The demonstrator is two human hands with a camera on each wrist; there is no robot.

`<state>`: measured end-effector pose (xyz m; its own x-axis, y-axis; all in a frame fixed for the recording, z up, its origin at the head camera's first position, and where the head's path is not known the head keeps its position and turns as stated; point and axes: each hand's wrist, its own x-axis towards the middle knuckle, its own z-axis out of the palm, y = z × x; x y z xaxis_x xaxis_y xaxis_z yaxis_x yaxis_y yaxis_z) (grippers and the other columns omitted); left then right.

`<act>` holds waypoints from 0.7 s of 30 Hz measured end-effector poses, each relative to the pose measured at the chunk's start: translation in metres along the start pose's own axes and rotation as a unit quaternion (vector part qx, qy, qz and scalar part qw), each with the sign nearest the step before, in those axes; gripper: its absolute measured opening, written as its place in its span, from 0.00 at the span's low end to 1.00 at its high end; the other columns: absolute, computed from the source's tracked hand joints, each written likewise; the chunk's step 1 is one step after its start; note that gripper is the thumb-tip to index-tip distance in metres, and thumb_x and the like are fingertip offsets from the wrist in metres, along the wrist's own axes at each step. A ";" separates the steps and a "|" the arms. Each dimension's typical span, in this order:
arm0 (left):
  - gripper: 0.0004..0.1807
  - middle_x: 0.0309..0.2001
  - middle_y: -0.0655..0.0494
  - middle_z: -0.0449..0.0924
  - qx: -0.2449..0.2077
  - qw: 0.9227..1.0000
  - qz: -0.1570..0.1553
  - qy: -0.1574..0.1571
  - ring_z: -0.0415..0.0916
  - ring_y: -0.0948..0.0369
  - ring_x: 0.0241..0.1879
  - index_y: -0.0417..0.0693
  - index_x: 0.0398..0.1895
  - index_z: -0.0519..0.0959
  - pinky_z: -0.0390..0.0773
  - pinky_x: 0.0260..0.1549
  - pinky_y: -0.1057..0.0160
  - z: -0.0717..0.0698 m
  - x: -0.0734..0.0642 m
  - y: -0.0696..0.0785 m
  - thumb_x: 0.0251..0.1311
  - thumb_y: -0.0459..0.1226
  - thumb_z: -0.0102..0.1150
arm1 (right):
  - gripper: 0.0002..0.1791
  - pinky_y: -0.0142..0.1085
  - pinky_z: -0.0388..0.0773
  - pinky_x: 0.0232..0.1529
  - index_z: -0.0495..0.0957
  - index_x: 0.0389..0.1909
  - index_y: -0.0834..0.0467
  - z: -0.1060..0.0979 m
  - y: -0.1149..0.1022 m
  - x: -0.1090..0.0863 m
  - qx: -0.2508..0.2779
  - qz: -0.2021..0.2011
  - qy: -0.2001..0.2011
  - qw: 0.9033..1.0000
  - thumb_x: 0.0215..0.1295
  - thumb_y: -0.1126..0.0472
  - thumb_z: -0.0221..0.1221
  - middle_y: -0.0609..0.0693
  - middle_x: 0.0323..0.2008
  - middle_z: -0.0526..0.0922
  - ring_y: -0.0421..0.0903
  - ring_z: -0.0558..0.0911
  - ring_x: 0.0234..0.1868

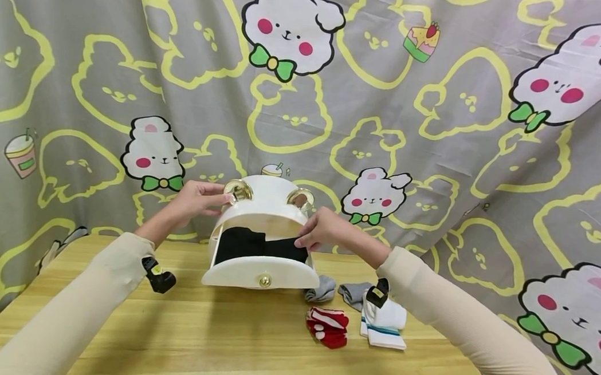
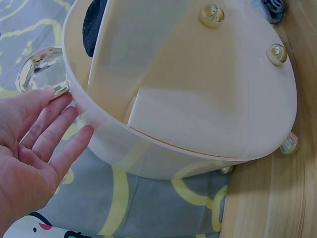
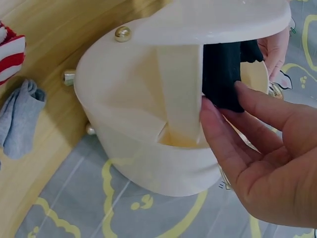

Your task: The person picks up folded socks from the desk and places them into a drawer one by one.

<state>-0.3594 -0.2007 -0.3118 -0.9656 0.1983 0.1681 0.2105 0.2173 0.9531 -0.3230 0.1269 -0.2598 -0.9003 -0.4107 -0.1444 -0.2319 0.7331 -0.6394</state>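
Observation:
A white rounded box [image 1: 269, 196] with two gold rings stands on the table, its drawer [image 1: 244, 270] pulled out at the front. Black socks [image 1: 240, 244] fill the drawer side by side. My right hand [image 1: 326, 229] reaches over the drawer's right side and pinches the edge of the right black sock [image 3: 223, 79] between thumb and fingers. At the box's upper left, my left hand [image 1: 196, 198] holds the gold ring [image 2: 32, 74] with thumb and fingertips, the other fingers spread out. A round gold knob [image 1: 265, 281] sits on the drawer front.
To the right of the box lie two grey socks [image 1: 321, 290], a red and white striped bundle [image 1: 327, 328] and white socks with blue stripes [image 1: 387, 325]. A patterned grey curtain [image 1: 294, 124] hangs behind the wooden table [image 1: 168, 328].

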 end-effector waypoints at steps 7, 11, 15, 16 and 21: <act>0.28 0.46 0.57 0.89 0.006 1.000 -0.003 0.001 0.86 0.59 0.49 0.35 0.65 0.76 0.86 0.53 0.51 0.000 -0.001 0.000 0.69 0.44 0.65 | 0.04 0.39 0.90 0.37 0.89 0.33 0.60 0.003 -0.002 0.002 -0.017 -0.001 0.004 1.000 0.57 0.65 0.74 0.49 0.26 0.88 0.43 0.85 0.27; 0.28 0.47 0.55 0.89 0.004 1.000 -0.003 -0.001 0.86 0.58 0.49 0.35 0.65 0.76 0.86 0.53 0.51 0.000 -0.002 0.000 0.69 0.44 0.65 | 0.05 0.37 0.89 0.36 0.89 0.32 0.60 0.004 0.001 0.003 -0.020 -0.010 0.013 1.000 0.56 0.65 0.75 0.49 0.27 0.89 0.41 0.85 0.27; 0.28 0.46 0.56 0.89 0.001 1.000 -0.001 -0.004 0.86 0.57 0.50 0.35 0.65 0.77 0.86 0.54 0.50 0.000 -0.001 0.002 0.69 0.44 0.65 | 0.05 0.34 0.87 0.34 0.89 0.32 0.60 0.004 0.008 0.007 -0.019 -0.020 0.019 0.999 0.55 0.65 0.75 0.49 0.28 0.90 0.39 0.84 0.27; 0.28 0.47 0.56 0.89 0.000 1.000 -0.001 -0.004 0.86 0.56 0.50 0.35 0.65 0.77 0.86 0.54 0.50 0.000 -0.001 0.002 0.69 0.44 0.65 | 0.06 0.34 0.88 0.35 0.89 0.32 0.61 0.004 0.009 0.008 -0.018 -0.022 0.020 0.999 0.55 0.65 0.75 0.49 0.28 0.90 0.39 0.84 0.27; 0.27 0.49 0.52 0.89 0.005 1.000 -0.003 -0.003 0.85 0.52 0.53 0.36 0.65 0.76 0.85 0.55 0.48 -0.001 0.000 0.002 0.69 0.44 0.64 | 0.05 0.33 0.85 0.32 0.89 0.31 0.60 0.005 0.012 0.009 -0.015 -0.026 0.018 0.999 0.55 0.65 0.75 0.48 0.26 0.89 0.39 0.82 0.26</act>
<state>-0.3591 -0.2011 -0.3102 -0.9661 0.2022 0.1605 0.2058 0.2279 0.9517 -0.3319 0.1295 -0.2727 -0.8994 -0.4292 -0.0828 -0.2894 0.7267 -0.6230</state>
